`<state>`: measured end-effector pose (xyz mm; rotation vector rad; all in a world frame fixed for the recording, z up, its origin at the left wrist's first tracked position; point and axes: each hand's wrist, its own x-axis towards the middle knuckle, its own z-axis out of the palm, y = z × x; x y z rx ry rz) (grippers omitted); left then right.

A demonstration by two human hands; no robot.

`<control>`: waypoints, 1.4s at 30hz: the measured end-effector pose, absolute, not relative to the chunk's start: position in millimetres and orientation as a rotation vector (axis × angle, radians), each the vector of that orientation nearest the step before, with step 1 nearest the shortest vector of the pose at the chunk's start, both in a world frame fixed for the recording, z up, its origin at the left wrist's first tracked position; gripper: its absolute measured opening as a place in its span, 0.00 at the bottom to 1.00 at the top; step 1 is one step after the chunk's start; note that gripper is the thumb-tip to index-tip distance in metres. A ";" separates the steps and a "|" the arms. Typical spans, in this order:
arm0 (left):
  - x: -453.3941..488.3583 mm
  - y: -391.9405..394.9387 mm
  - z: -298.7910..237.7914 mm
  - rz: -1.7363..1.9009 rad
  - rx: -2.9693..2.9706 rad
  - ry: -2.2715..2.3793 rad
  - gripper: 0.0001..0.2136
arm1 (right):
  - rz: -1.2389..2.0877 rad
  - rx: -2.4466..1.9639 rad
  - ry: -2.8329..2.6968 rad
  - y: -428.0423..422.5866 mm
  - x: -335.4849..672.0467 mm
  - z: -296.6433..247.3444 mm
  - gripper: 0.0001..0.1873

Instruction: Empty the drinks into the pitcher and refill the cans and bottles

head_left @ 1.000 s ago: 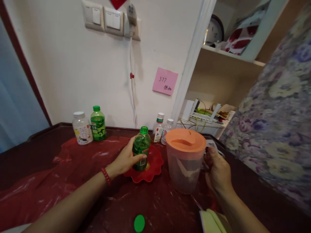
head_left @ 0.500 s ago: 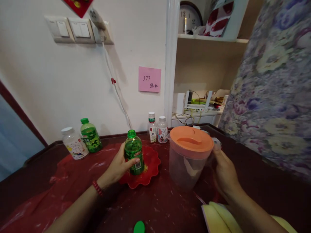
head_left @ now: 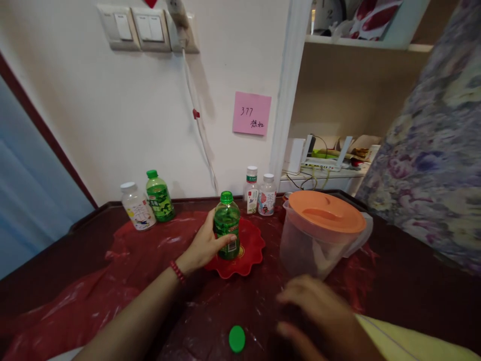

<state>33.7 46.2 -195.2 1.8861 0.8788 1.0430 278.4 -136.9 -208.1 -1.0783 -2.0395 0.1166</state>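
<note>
My left hand [head_left: 201, 245] is wrapped round a green plastic bottle [head_left: 227, 223], which stands upright on a red scalloped plate [head_left: 252, 250]. The bottle's mouth looks uncapped. A green bottle cap [head_left: 236, 339] lies on the table in front of it. My right hand [head_left: 315, 311], somewhat blurred, hovers to the right of the cap with thumb and fingers apart and nothing in them. Just beyond that hand stands a clear plastic pitcher [head_left: 308, 248] with an orange lid [head_left: 326, 210], its handle pointing right.
At the back left stand a white-capped bottle [head_left: 138, 208] and another green bottle [head_left: 160, 198]. Two small white-capped bottles, one a clear bottle [head_left: 267, 195], are by the wall. Red plastic film [head_left: 124, 260] covers part of the dark table [head_left: 203, 311]. Yellow cloth-like material [head_left: 406, 336] lies at lower right.
My right hand has let go of the pitcher's handle and come left and nearer, towards the green cap. The left hand still grips the bottle. The whole view has shifted.
</note>
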 end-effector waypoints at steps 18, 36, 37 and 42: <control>30.8 46.5 -203.9 1.128 1.794 0.756 0.36 | 0.340 -0.856 -2.044 -74.6 199.1 -155.4 0.12; 33.2 44.4 -200.9 1.170 1.738 0.704 0.35 | 0.068 -0.870 -1.779 40.9 187.5 -134.3 0.14; 33.5 44.3 -200.1 1.170 1.737 0.701 0.35 | 0.066 -0.874 -1.790 39.7 187.3 -133.4 0.14; 33.4 44.9 -199.4 1.164 1.723 0.717 0.35 | 0.034 -0.922 -1.821 37.0 184.8 -131.3 0.16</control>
